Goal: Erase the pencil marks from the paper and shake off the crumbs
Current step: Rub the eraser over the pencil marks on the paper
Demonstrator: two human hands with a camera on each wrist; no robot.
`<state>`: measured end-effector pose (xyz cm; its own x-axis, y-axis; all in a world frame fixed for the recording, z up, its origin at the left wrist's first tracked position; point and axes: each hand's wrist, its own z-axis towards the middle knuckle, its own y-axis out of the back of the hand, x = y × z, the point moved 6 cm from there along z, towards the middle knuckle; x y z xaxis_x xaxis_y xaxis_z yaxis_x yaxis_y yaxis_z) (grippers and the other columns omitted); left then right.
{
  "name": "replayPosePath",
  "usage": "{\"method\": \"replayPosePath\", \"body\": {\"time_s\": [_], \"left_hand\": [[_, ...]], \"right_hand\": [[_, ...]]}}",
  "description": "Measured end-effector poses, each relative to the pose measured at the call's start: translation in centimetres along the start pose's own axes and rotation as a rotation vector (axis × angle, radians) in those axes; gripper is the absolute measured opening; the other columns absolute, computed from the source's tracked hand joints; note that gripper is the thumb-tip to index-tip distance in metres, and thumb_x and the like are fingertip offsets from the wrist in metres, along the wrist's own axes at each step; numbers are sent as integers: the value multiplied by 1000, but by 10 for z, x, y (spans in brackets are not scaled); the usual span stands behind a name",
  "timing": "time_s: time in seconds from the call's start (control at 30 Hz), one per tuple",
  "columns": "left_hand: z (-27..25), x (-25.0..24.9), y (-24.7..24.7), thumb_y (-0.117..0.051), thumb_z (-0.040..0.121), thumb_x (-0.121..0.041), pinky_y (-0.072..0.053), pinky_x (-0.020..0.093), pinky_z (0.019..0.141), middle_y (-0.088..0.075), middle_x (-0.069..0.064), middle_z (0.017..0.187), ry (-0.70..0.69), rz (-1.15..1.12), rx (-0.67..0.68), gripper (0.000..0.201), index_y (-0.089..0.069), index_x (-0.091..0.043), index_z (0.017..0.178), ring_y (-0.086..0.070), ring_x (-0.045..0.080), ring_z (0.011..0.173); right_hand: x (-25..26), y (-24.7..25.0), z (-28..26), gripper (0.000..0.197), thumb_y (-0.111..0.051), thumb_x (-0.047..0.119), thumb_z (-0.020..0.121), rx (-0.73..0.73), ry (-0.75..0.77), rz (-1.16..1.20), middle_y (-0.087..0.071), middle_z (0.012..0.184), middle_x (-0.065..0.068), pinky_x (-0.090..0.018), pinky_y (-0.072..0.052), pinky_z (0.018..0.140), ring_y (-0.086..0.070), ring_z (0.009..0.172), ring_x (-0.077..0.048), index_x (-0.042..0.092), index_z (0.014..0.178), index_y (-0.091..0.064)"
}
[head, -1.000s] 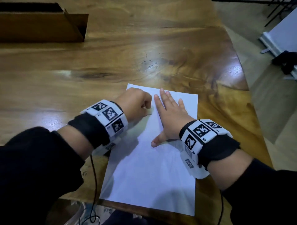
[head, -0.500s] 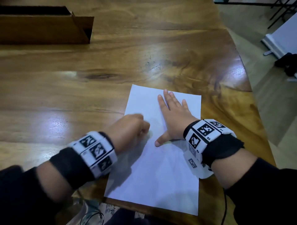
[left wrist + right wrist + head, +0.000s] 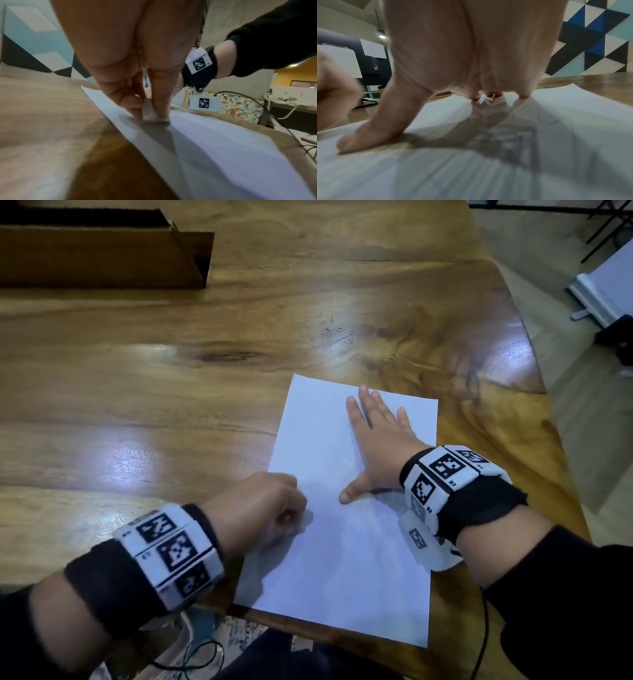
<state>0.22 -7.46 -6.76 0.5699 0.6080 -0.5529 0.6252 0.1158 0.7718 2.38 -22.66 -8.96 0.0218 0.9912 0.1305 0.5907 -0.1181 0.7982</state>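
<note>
A white sheet of paper lies on the wooden table near its front edge. My left hand pinches a small pale eraser between thumb and fingers and presses it onto the paper's left side. The eraser is barely visible in the head view. My right hand lies flat on the paper's upper right part, fingers straight, thumb spread out. Faint pencil marks show blurred on the paper under the right wrist.
A long brown cardboard box stands at the table's far left. The table's right edge curves close to the paper, with floor beyond. Cables hang below the front edge.
My left hand has slid with the eraser from the paper's top edge down along its left side toward me. The right hand has stayed flat on the sheet.
</note>
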Motion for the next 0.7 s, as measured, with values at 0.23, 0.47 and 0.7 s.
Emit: {"method": "replayPosePath", "body": {"time_s": [0.23, 0.47, 0.7], "left_hand": [[19, 41, 49, -74, 69, -9, -43, 18, 57, -61, -2, 64, 320, -319, -251, 16, -66, -17, 79, -51, 5, 53], [8, 7, 20, -53, 76, -30, -45, 29, 59, -55, 3, 65, 43, 27, -240, 21, -59, -15, 62, -55, 24, 64], [4, 14, 15, -65, 76, -28, -40, 26, 60, -57, 1, 68, 46, 3, -124, 19, -64, -11, 67, -54, 19, 65]], "right_hand": [[0, -1, 1, 149, -78, 65, 54, 6, -9, -6, 35, 152, -6, -50, 8, 116, 30, 141, -21, 11, 146, 25], [0, 0, 0, 149, -78, 66, 53, 1, -6, -8, 35, 152, -7, -49, 8, 116, 28, 142, -21, 11, 146, 25], [0, 0, 0, 150, -79, 65, 53, -1, -6, 0, 35, 152, -7, -50, 8, 116, 29, 141, -20, 11, 146, 25]]}}
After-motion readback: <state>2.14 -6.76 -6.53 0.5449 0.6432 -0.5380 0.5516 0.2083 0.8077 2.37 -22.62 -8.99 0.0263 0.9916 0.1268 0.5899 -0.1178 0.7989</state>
